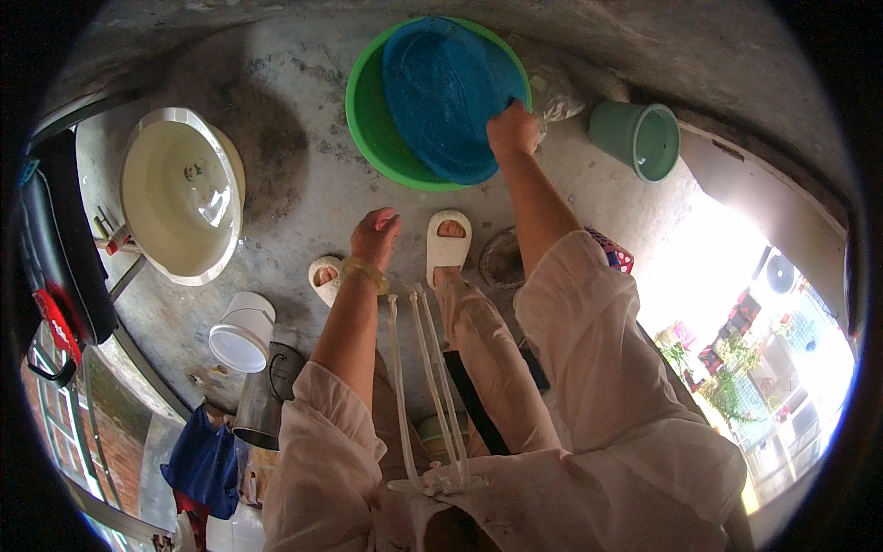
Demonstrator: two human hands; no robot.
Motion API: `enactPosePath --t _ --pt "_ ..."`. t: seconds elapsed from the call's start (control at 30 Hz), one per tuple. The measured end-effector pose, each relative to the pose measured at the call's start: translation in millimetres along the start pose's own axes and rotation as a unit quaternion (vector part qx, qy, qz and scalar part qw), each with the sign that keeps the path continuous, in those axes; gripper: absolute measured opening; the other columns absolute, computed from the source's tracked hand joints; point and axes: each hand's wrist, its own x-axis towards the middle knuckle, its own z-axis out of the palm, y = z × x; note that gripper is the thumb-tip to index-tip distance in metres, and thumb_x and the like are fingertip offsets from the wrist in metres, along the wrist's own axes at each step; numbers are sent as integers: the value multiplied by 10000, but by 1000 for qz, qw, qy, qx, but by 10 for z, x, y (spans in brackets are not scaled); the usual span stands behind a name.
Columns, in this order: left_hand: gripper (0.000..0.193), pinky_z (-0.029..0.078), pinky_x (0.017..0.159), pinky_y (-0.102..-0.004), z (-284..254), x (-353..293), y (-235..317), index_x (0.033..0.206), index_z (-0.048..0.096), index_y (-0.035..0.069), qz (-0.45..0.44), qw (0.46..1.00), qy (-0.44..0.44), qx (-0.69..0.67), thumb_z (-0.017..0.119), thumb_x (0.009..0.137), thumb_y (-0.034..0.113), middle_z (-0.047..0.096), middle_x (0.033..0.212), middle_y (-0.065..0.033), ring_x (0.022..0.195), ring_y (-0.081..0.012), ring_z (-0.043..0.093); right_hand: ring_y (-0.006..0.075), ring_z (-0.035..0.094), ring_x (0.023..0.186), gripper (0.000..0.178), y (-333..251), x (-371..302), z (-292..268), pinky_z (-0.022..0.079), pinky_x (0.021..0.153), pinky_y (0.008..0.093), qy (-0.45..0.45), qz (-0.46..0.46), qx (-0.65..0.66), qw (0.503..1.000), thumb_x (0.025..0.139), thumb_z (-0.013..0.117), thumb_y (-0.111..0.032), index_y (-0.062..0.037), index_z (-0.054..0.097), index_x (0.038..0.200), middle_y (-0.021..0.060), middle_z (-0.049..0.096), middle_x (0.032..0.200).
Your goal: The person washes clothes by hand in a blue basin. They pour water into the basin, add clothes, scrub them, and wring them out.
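Observation:
A round blue basin (441,101) sits tilted inside a larger green basin (368,129) on the floor ahead of me. My right hand (513,131) is closed on the right rim of the blue basin. Short of the green basin, my left hand (375,237) hangs in the air, loosely curled, with nothing visible in it. A pale band (366,274) circles my left wrist. Pale cords (429,368) dangle from the front of my clothing between my arms.
A cream basin (184,198) leans on its side at the left. Nearby are a white bucket (244,331) and a metal pot (267,391). A pale green bucket (635,138) lies tipped at the right, near a clear plastic bag (556,97). A bright opening is at far right.

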Motion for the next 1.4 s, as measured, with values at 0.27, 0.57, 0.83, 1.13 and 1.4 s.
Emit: enactPosePath --t 0.27,0.57,0.83,1.13,1.4 --pt "378 428 580 -234 -64 -45 47 1089 543 12 -22 1000 -1 -3 616 792 236 608 839 -51 712 -116 558 357 610 822 296 392 360 75 506 698 435 -73 -31 66 995 707 591 -184 -15 581 950 207 619 898" --pt "353 440 644 -280 -186 -88 -22 1094 551 69 -20 999 22 25 605 804 263 629 898 -35 784 -137 592 231 560 629 193 928 470 226 437 561 358 -168 38 364 915 598 633 -80 22 578 752 127 581 710" --pt "518 447 734 -339 -320 -154 -137 1205 474 69 23 982 176 70 659 769 278 547 1120 -95 925 -214 558 267 571 703 280 972 51 132 443 632 421 -240 32 475 846 603 612 -27 45 559 869 140 585 791" --pt "764 403 906 -347 -711 -636 -435 1319 281 -8 128 951 251 -125 718 697 70 448 1251 -204 1069 -291 516 315 567 870 433 586 -948 -479 423 781 453 -338 -16 490 803 613 581 18 38 533 1042 156 592 991" --pt "516 428 843 -335 -1341 -1728 -708 1156 440 4 126 857 462 -191 645 687 -61 550 1079 -150 964 -239 540 304 569 847 371 -240 -2234 -880 433 746 409 -347 -75 490 796 593 586 34 50 554 963 164 592 948"
